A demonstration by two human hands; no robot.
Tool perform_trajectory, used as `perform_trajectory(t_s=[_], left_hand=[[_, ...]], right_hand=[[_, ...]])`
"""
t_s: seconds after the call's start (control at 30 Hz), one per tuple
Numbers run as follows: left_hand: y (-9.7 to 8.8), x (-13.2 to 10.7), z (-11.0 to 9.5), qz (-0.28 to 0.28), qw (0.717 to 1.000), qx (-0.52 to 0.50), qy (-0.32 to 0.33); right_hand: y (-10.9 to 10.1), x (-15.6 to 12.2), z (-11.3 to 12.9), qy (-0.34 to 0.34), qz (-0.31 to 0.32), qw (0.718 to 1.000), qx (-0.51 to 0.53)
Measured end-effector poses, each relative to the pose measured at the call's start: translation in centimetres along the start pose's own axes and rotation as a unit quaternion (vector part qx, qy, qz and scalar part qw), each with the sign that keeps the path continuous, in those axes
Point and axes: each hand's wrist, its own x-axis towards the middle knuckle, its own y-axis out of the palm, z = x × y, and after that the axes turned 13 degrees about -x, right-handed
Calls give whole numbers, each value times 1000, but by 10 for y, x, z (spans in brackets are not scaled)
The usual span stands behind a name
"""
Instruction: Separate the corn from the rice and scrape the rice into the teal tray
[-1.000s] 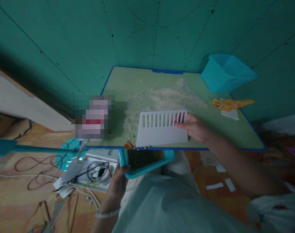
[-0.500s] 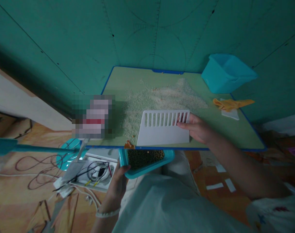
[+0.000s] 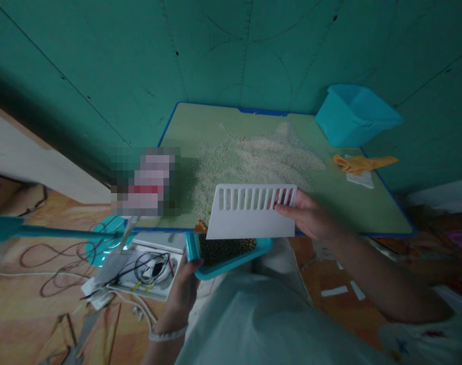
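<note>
turquoise plastic, a tray [image 3: 234,265] of dark grains [image 3: 225,249] is gripped at its left end by the left hand [image 3: 187,281], thumb over the rim, below the near edge of the table [image 3: 367,208]. a slotted white scraper [image 3: 249,224] is clasped by the right hand [image 3: 310,215], its lower edge covering part of the tray. pale grains [image 3: 269,152] are strewn behind; an orange cloth [image 3: 362,163] is set near a turquoise bin [image 3: 339,121], whose bottom is hidden. at left, a pixelated patch [image 3: 150,187] cannot be made out.

Grains [image 3: 269,154] on the table [image 3: 356,205] behind the scraper [image 3: 253,224], tray [image 3: 223,270] below in front, bin [image 3: 339,124] at back right
</note>
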Motion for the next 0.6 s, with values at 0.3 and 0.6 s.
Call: perform_trajectory(t_s=[0.3,0.6], left_hand=[[0,-4,-4,-7,1000,-3,-3],[3,-1,-6,-18,1000,-11,8]], right_hand=[[5,10,-2,-18,-114,992,45],[0,21,7,-75,-93,993,-11]])
